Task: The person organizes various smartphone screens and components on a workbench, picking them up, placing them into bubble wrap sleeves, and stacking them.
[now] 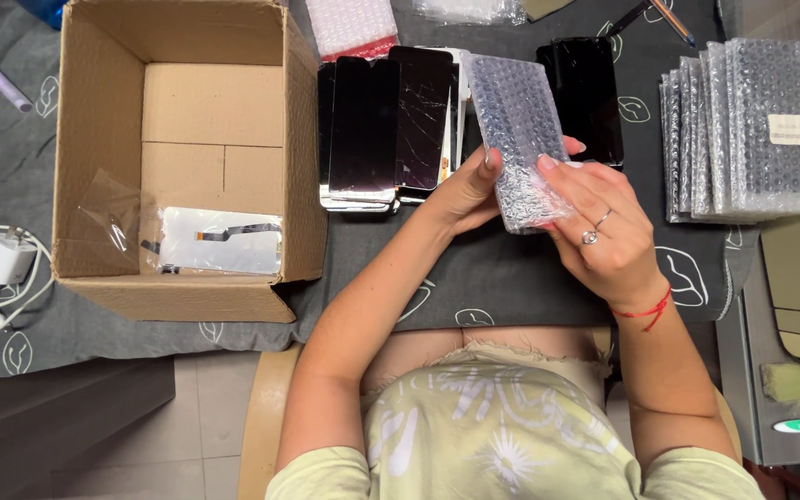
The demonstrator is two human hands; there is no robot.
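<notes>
Both hands are up over the dark grey patterned table cloth, and between them sits a flat rectangular packet wrapped in clear bubble wrap. The left hand cups it from the left edge, thumb pressed on the wrap's front, fingers curled behind and out of sight. The right hand, two rings showing and a red thread at the wrist, closes on the lower right corner, fingertips flat on the bubbles. The packet stands tilted, its top end leaning away from the fingers.

Just beyond the left hand's knuckles lies a loose stack of black glass phone screens, one of them cracked. Past the right fingertips another black screen lies partly behind the packet. Further right of the right hand, a fanned row of bubble-wrapped packets. Well off to the left, an open brown cardboard box holds a white screen part in a clear bag.
</notes>
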